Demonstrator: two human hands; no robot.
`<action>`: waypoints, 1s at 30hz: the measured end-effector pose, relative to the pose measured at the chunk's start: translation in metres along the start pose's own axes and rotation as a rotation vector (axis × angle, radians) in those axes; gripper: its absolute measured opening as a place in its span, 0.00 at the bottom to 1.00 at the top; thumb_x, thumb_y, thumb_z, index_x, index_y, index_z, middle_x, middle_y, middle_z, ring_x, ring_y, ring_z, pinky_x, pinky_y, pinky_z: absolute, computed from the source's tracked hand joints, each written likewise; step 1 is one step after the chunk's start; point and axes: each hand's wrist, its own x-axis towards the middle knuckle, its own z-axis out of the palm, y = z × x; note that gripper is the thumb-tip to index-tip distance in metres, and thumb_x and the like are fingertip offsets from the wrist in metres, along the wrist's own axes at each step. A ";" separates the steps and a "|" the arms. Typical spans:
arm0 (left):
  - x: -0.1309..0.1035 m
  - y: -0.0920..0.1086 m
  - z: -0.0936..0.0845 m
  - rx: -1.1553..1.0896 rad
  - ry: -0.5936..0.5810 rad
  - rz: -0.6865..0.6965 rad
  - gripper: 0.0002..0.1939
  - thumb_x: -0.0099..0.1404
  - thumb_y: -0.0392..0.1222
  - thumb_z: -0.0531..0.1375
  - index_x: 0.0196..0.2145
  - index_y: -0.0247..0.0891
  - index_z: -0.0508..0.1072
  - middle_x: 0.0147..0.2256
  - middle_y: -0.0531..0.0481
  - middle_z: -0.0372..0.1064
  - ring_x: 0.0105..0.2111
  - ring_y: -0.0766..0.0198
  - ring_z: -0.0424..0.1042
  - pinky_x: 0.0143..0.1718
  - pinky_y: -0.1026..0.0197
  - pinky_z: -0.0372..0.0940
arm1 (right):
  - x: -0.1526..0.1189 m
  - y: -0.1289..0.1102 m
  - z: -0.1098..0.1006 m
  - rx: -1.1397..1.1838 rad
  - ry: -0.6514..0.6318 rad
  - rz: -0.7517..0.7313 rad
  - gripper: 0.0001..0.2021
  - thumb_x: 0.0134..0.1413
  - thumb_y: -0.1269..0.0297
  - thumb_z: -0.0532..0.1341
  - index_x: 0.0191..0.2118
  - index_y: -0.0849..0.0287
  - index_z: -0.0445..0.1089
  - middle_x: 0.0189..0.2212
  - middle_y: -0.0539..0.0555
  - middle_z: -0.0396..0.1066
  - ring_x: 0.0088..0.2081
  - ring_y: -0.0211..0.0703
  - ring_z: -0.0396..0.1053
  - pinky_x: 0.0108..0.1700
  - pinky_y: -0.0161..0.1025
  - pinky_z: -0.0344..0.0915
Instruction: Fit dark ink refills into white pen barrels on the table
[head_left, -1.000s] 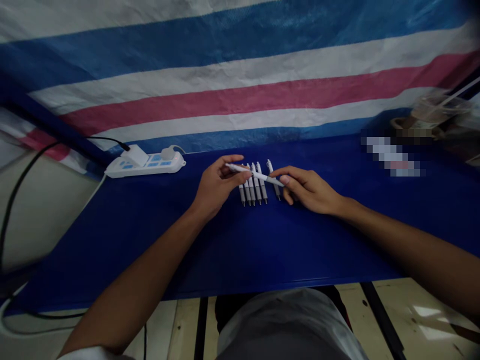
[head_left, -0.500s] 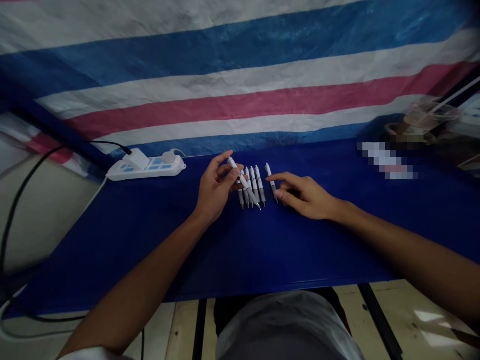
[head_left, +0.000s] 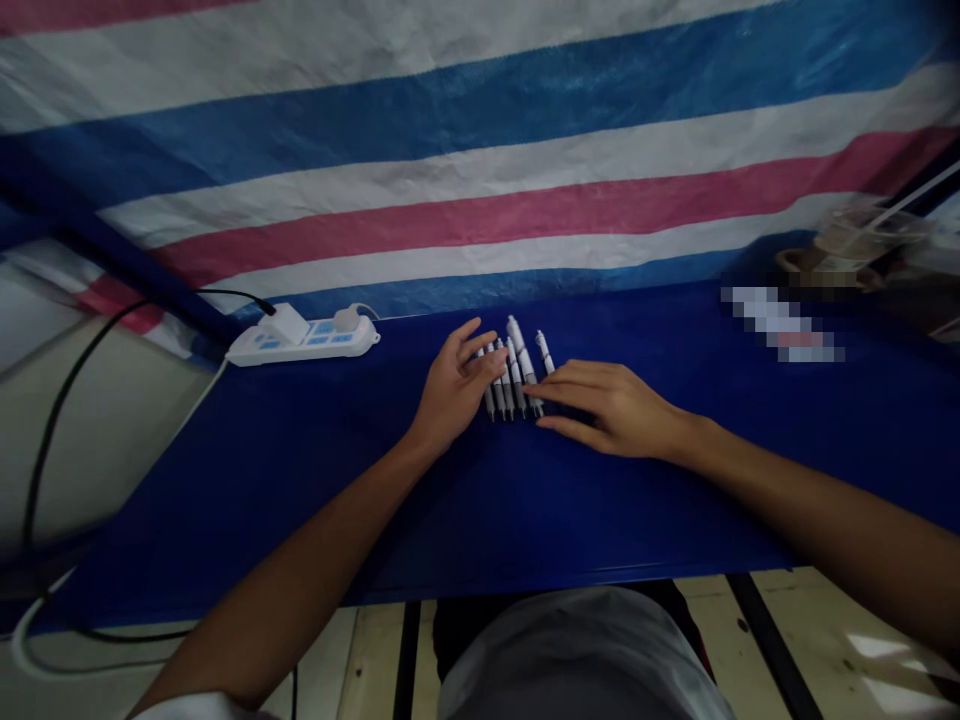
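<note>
Several white pens with grey grips lie side by side in a row on the blue table [head_left: 450, 520], tips toward me. My left hand [head_left: 454, 390] is over the left end of the row, fingers spread, partly covering the leftmost pens. One white pen [head_left: 518, 340] reaches farther back than its neighbours; whether it lies flat is hard to tell. The outstretched fingers of my right hand [head_left: 611, 405] are at this pen's grey grip, thumb apart. Another pen [head_left: 544, 352] lies just right of it, its lower half hidden by my right fingers.
A white power strip [head_left: 300, 345] with plugs and a black cable sits at the table's back left. At the back right are a clear plastic cup [head_left: 862, 235] and a blurred-out white item [head_left: 780, 320]. A striped sheet [head_left: 480, 150] hangs behind the table.
My left hand has let go of the pen it held slanted over the row; that pen now lies at the row's right. My right fingers have moved slightly left, onto its grip.
</note>
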 end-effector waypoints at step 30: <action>0.002 0.010 -0.008 0.281 -0.045 0.094 0.10 0.64 0.47 0.64 0.32 0.39 0.73 0.27 0.53 0.70 0.27 0.67 0.68 0.29 0.64 0.64 | -0.006 0.020 0.000 -0.112 -0.193 0.135 0.27 0.67 0.47 0.60 0.62 0.63 0.71 0.56 0.67 0.73 0.52 0.60 0.73 0.51 0.55 0.71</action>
